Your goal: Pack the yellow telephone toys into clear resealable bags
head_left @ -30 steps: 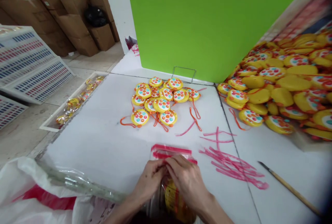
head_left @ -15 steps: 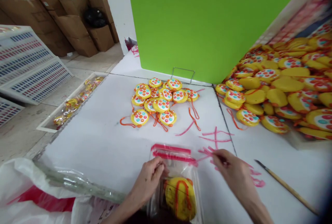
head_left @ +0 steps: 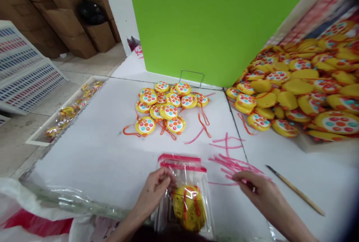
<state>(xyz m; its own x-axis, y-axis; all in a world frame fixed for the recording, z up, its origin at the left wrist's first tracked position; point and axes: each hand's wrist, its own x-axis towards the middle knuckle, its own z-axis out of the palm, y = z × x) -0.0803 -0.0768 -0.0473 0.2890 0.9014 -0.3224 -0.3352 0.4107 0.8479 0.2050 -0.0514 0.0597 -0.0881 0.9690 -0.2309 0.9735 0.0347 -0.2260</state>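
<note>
A clear plastic bag (head_left: 206,197) with red strips along its top lies at the table's near edge. Inside it is a yellow toy (head_left: 190,210), its back up, with an orange cord looped over it. My left hand (head_left: 157,188) is closed on the bag's left side near the top, thumb against fingers. To the right of the bag, my right hand (head_left: 256,188) is low over the table beside pink scribbled lines (head_left: 232,165). Its thumb and fingertips are pinched together; anything between them is too small to make out.
Yellow turtle-like toys (head_left: 168,111) with dotted white tops and orange cords lie mid-table. A large heap of them (head_left: 294,85) fills the right. A wooden-handled pointed tool (head_left: 297,189) lies at right. Behind stands a green panel (head_left: 221,25); left is a tray of wrapped toys (head_left: 36,137).
The view has shifted a little. My right hand has drawn back toward me, uncovering more pink lines. My left hand keeps its place at the bag, whose top looks flatter.
</note>
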